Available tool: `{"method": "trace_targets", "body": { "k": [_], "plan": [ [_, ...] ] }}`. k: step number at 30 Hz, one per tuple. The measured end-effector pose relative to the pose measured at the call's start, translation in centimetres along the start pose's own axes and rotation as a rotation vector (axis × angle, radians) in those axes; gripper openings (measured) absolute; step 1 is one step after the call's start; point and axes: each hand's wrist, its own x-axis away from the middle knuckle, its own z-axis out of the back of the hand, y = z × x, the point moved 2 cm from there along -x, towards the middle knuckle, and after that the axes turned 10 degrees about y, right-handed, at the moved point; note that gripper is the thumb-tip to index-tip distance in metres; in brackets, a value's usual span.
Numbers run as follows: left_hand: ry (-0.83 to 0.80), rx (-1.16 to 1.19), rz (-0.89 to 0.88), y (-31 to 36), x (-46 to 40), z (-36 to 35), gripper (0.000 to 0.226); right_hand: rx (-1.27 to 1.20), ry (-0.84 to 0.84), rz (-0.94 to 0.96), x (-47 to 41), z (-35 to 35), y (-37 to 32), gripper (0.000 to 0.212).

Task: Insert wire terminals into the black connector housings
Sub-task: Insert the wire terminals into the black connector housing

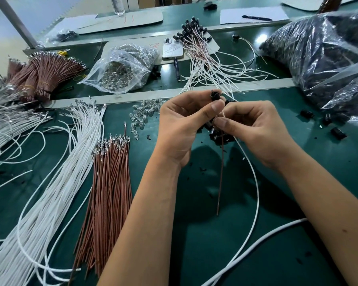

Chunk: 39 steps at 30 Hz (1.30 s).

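On the dark green desk (50,182), a loose sheaf of long white wires with metal terminals (56,172) fans out at the left, with a straight bundle of brown wires tipped with silver terminals (110,182) just beside it. Small clear glass bulbs (142,115) lie scattered behind the bundle, near a clear plastic bag of more bulbs (122,69). Farther back sit a pile of finished wired black housings (196,44) and a white phone (172,48); a large plastic bag of black parts (322,58) fills the right. Loose black connector housings (338,133) lie below it.

The left hand (182,124) pinches a small black connector housing (215,94) between thumb and curled fingers, above desk centre. The right hand (256,129), fingers curled, pinches a thin brown wire (221,172) and a thin white wire (254,178) just below the housing; both wires hang down toward the desk.
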Motion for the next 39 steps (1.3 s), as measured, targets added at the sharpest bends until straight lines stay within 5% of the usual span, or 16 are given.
{"method": "trace_targets", "body": {
  "k": [18, 32, 37, 39],
  "plan": [
    [-0.169, -0.020, -0.113, 0.6, 0.3, -0.6, 0.030, 0.011, 0.007, 0.108, -0.4, 0.4, -0.3, 0.036],
    [-0.156, -0.139, -0.133, 0.5, 0.3, -0.6, 0.038, 0.100, 0.037, 0.179, -0.9, 0.9, 0.7, 0.020],
    [-0.132, -0.164, -0.123, 0.5, 0.4, -0.5, 0.022, 0.117, 0.015, 0.249, -0.6, 0.6, 0.3, 0.006],
    [-0.125, -0.156, -0.136, 0.6, 0.4, -0.5, 0.030, 0.153, -0.001, 0.276, -0.6, 0.4, 0.2, 0.025]
  ]
}}
